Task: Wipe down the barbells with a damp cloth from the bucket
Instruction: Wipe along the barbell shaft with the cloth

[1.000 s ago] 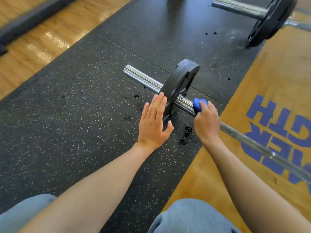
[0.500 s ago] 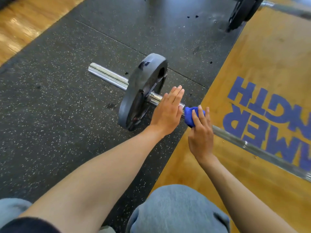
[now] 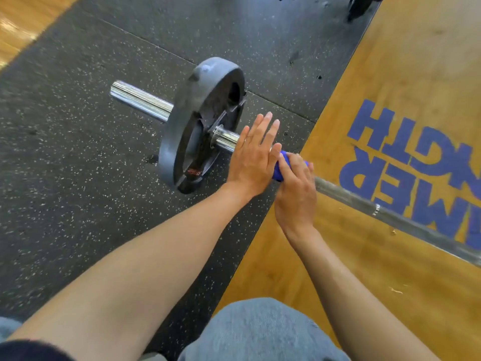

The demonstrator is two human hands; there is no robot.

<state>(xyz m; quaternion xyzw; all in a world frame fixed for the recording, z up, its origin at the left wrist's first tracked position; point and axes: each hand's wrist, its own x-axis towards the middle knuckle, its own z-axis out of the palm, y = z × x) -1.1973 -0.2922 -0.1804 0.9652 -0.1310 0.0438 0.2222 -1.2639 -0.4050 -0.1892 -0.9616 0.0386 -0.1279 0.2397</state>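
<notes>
Left hand, fingers straight, now presses the barbell shaft instead of the plate; right hand grips the blue cloth around it, wiping outward over the platform.

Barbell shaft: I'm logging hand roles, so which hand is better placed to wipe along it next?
Probably the right hand: it already grips the blue cloth wrapped on the barbell, with bare shaft beyond it. The left hand lies flat and open on the bar beside the weight plate, holding no cloth.
</notes>
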